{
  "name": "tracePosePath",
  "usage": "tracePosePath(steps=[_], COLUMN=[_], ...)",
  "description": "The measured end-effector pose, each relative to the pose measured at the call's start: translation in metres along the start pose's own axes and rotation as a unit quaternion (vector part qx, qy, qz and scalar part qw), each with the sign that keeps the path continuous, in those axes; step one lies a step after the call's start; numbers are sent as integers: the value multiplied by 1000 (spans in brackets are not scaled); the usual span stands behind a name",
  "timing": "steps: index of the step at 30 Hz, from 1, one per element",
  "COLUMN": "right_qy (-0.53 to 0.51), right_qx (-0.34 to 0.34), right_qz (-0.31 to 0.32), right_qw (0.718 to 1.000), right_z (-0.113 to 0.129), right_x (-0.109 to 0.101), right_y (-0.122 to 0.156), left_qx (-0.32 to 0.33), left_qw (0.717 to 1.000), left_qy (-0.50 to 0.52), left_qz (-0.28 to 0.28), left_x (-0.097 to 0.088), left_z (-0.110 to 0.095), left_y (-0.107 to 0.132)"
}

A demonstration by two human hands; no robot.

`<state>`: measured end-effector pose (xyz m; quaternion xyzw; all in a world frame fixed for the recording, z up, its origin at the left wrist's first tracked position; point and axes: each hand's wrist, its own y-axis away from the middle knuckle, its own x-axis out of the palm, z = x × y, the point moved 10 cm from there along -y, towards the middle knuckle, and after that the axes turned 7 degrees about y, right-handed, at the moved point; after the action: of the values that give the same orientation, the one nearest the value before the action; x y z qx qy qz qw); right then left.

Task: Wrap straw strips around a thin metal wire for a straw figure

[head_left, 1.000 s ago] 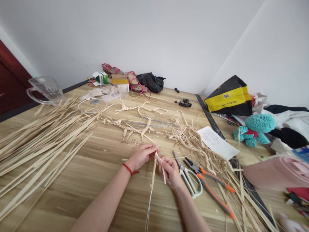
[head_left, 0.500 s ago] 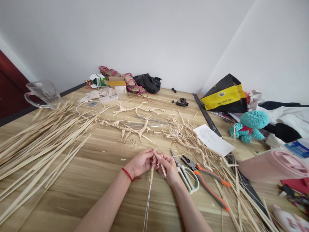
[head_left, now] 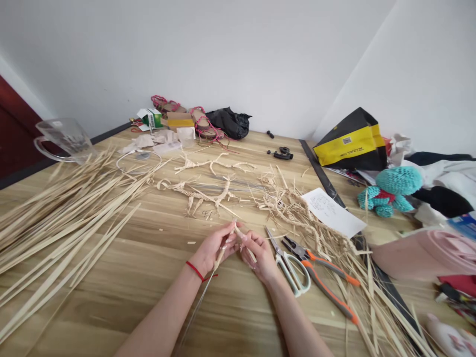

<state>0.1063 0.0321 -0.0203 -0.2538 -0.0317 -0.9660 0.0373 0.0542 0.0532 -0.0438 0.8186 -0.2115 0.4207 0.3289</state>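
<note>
Between my hands is a thin piece of straw-wrapped wire [head_left: 220,256], its bare wire ends trailing down toward me. My left hand [head_left: 220,243], with a red cord at the wrist, is closed on the wrapped part. The fingers of my right hand [head_left: 260,255] pinch a flat straw strip [head_left: 250,252] that meets the wrapped piece near my left fingertips. Just right of my right hand lie scissors [head_left: 289,267] with pale handles and pliers [head_left: 320,275] with orange and grey grips. Beyond my hands rest woven straw figures [head_left: 215,198].
Long straw strips [head_left: 74,208] spread over the left side, near a clear glass mug [head_left: 67,139]. More straw [head_left: 308,223] and a written paper [head_left: 332,212] lie right. A black-and-yellow bag [head_left: 351,144], a turquoise figure [head_left: 397,183] and a pink roll [head_left: 420,253] stand farther right.
The wrapped wire has swung, its bare ends now pointing lower left instead of nearly straight toward me. Both hands keep their hold, and the strip's upper end has shifted slightly left.
</note>
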Motion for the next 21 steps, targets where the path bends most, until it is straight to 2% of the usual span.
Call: tracePosePath(steps=[4,8,15,18,21], right_qy=[18,44,23,21,4], right_qx=[37,89,128,143,123], right_qz=[8,19,21,19,3], right_qw=[999,995,991,989,992], right_z=[-4,-13,-24,-28,-24], right_x=[2,2,2,4,6], right_y=[-2,-4,-1,2,2], left_qx=[3,-35,-10,-16,-27], left_qw=[1000,997,994,994,996], left_qy=[-26,-58,-111,-106,-76], left_qz=[14,38,-5,-18,-27], left_x=[3,7,1,0,0], left_z=[-3,5,1,0,2], left_y=[-2,-4,-7,-7,-6])
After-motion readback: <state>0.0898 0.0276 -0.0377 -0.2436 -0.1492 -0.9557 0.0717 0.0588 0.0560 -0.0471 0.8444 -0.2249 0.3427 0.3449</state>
